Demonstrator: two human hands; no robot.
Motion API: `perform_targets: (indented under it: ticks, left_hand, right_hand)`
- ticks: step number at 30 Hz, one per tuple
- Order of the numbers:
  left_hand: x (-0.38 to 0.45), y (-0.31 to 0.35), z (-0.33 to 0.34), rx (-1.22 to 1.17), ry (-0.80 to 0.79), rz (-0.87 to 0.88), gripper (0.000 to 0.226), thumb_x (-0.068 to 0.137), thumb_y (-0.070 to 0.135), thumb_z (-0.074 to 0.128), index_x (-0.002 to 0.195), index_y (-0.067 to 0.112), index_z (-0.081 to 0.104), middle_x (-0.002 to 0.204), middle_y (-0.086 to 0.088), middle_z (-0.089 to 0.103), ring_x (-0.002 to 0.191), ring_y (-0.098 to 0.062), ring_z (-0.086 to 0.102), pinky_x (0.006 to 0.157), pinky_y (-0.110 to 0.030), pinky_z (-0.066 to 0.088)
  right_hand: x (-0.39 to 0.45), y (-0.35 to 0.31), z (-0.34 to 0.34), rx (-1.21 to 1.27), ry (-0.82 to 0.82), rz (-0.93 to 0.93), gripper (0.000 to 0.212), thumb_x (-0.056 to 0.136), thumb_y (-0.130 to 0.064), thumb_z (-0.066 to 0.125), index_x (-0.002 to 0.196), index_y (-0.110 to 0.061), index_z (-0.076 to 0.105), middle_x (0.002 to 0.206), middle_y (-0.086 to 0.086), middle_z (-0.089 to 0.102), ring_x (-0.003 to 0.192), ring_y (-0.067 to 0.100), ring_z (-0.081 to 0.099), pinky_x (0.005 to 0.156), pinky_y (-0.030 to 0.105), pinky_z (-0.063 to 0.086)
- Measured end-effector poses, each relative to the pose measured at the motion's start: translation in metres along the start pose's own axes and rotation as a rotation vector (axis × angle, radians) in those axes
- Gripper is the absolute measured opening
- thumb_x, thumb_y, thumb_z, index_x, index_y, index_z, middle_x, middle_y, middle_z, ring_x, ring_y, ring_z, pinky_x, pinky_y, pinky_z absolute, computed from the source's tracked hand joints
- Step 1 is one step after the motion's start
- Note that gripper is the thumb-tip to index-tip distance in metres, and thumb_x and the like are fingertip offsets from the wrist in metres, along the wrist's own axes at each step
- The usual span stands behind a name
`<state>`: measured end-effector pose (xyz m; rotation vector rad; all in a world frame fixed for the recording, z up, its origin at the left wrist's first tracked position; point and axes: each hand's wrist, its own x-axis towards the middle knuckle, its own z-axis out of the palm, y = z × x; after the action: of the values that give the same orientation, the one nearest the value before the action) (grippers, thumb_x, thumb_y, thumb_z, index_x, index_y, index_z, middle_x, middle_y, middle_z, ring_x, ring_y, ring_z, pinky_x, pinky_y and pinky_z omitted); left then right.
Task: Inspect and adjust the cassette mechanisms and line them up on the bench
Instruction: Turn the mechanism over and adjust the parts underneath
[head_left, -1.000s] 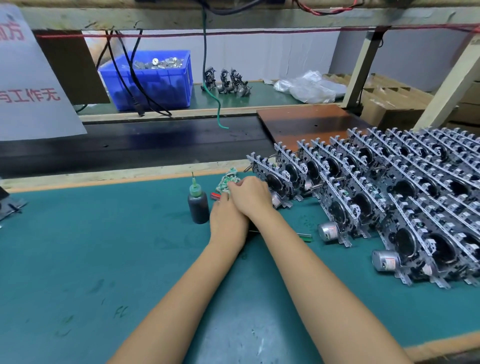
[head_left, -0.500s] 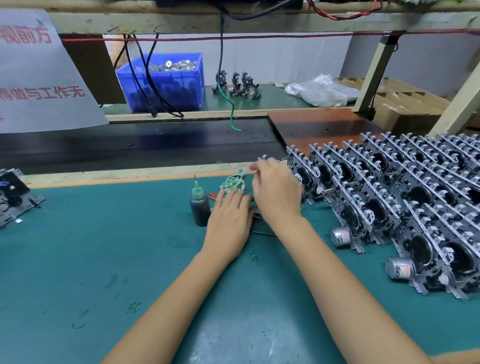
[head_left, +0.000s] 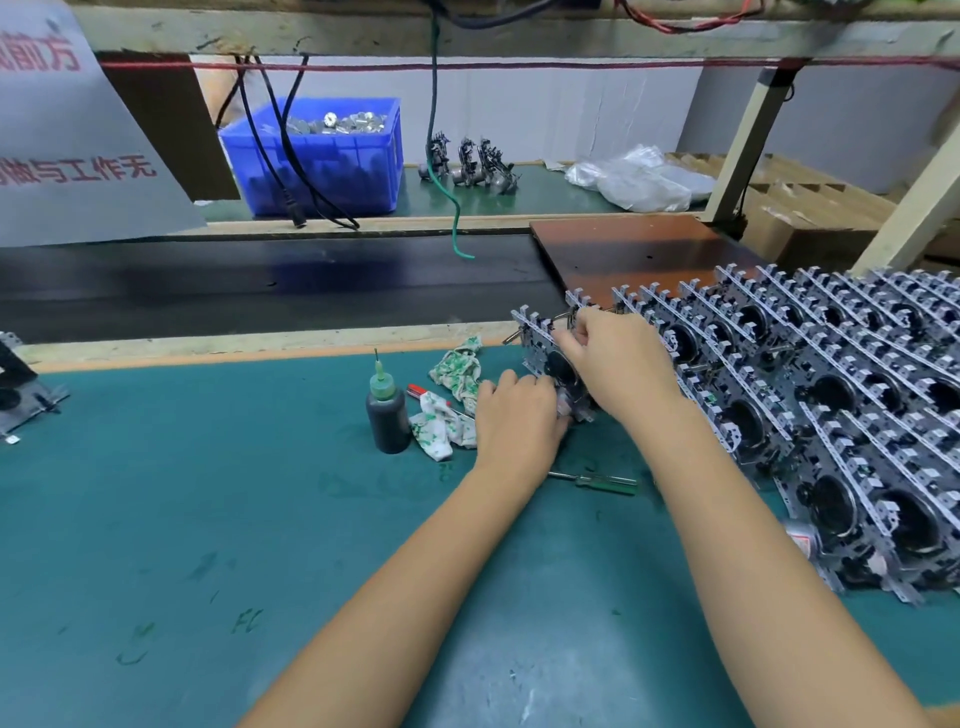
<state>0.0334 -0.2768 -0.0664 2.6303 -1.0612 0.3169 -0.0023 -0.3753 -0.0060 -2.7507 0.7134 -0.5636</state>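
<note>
One cassette mechanism (head_left: 540, 348) stands on edge on the green bench mat (head_left: 208, 519), at the left end of the rows of lined-up mechanisms (head_left: 831, 395). My right hand (head_left: 618, 358) grips it from above and behind, fingers curled over its upper part. My left hand (head_left: 519, 421) holds its lower front corner near the mat. Much of the mechanism is hidden behind both hands.
A dark oil bottle with a green needle tip (head_left: 387, 410) and a crumpled green-and-white rag (head_left: 449, 400) lie left of my hands. A green screwdriver (head_left: 597, 480) lies between my forearms. A conveyor belt (head_left: 260, 286), brown board (head_left: 634, 249) and blue bin (head_left: 322, 156) sit behind.
My hands moved right from the rag to the end mechanism of the row and took hold of it. The rag now lies uncovered, and the screwdriver shows on the mat.
</note>
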Motion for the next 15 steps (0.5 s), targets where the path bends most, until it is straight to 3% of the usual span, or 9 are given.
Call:
perform_targets:
  ticks: [5, 10, 12, 15]
  left_hand:
    - [0.007, -0.005, 0.002, 0.025, 0.021, 0.039, 0.019, 0.100, 0.026, 0.042, 0.101, 0.016, 0.057, 0.104, -0.003, 0.063, 0.102, -0.026, 0.049, 0.072, -0.032, 0.021]
    - [0.014, -0.003, 0.012, 0.052, -0.007, 0.018, 0.020, 0.098, 0.015, 0.046, 0.117, 0.015, 0.054, 0.110, -0.004, 0.062, 0.102, -0.026, 0.050, 0.071, -0.030, 0.023]
    - [0.014, -0.002, 0.013, 0.053, -0.012, 0.013, 0.021, 0.097, 0.013, 0.046, 0.117, 0.014, 0.053, 0.111, -0.004, 0.061, 0.102, -0.026, 0.050, 0.070, -0.030, 0.021]
    - [0.013, -0.004, 0.008, 0.055, -0.038, 0.044, 0.024, 0.099, 0.021, 0.046, 0.122, 0.013, 0.049, 0.117, -0.005, 0.058, 0.108, -0.025, 0.046, 0.074, -0.030, 0.026]
  right_hand:
    - [0.003, 0.000, 0.007, 0.015, 0.039, -0.018, 0.020, 0.097, -0.029, 0.046, 0.082, -0.016, 0.044, 0.073, 0.010, 0.051, 0.069, 0.029, 0.043, 0.059, 0.032, 0.030]
    - [0.008, 0.004, 0.013, 0.013, 0.047, 0.014, 0.021, 0.098, -0.026, 0.043, 0.085, -0.010, 0.046, 0.076, 0.013, 0.054, 0.072, 0.030, 0.046, 0.060, 0.032, 0.029]
    - [0.009, 0.004, 0.013, -0.028, 0.048, 0.010, 0.026, 0.099, -0.029, 0.042, 0.096, -0.005, 0.052, 0.088, 0.019, 0.062, 0.077, 0.033, 0.052, 0.060, 0.032, 0.031]
    - [0.001, -0.002, 0.006, -0.082, 0.111, 0.011, 0.036, 0.098, -0.038, 0.042, 0.112, -0.004, 0.045, 0.096, 0.019, 0.065, 0.087, 0.036, 0.061, 0.060, 0.033, 0.032]
